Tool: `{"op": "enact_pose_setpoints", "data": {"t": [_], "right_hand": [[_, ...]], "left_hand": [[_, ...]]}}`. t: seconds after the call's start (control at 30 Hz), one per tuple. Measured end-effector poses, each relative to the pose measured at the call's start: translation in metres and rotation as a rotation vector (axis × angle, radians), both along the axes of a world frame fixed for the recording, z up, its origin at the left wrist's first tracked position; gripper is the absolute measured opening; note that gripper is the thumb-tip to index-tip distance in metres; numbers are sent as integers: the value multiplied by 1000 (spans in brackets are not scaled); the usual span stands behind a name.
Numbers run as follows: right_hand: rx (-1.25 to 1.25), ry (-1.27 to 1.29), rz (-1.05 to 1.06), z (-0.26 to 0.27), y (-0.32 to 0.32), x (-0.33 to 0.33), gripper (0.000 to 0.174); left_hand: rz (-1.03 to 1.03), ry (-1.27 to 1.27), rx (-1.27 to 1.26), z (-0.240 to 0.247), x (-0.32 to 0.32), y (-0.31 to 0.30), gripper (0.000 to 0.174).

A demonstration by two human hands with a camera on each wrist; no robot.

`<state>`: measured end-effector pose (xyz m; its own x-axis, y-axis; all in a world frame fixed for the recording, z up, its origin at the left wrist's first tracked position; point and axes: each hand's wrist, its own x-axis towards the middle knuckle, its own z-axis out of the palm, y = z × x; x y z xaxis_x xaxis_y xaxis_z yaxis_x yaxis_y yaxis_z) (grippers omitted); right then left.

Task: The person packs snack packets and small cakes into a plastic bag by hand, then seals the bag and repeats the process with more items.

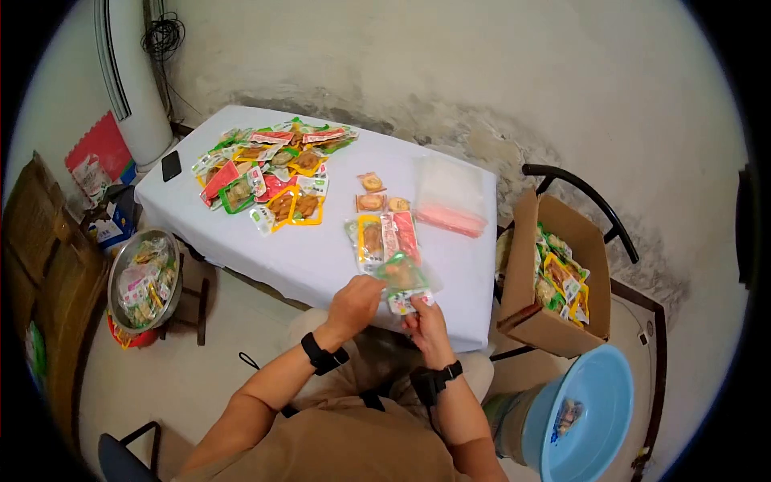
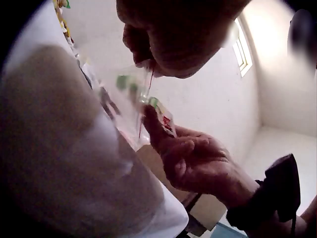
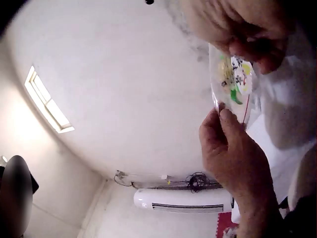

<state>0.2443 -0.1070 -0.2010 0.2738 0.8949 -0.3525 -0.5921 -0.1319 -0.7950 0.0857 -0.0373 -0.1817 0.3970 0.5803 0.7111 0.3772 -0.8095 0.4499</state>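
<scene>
Both hands meet over the table's near edge, around a clear plastic bag [image 3: 214, 84] with a red line along its mouth. My left hand [image 1: 355, 307] pinches the bag's edge between thumb and fingers. Opposite it, my right hand [image 1: 430, 328] grips a green-and-white snack packet [image 1: 401, 277], which shows through the clear film in the right wrist view. Just beyond the hands lie a yellow-edged packet [image 1: 370, 238] and a red-and-white packet [image 1: 400, 233]. Behind those sit several small wrapped cakes [image 1: 370, 202].
A heap of snack packets [image 1: 277, 165] covers the table's far left, near a phone [image 1: 171, 166]. Clear bags [image 1: 450, 193] are stacked at right. Beside the table stand a cardboard box [image 1: 518, 265] of packets, a blue basin [image 1: 614, 402] and a metal bowl [image 1: 120, 309].
</scene>
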Motion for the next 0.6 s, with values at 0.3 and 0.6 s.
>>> {"op": "enact_pose_setpoints", "data": {"t": [0.3,0.6], "right_hand": [[119,353,163,-2,65,0,18],[-39,-93,171,-13,99,-4,28]], "left_hand": [[-52,-82,-48,-5,-1,-3,17],[-81,-82,-60,-22,-4,-5,23]]}}
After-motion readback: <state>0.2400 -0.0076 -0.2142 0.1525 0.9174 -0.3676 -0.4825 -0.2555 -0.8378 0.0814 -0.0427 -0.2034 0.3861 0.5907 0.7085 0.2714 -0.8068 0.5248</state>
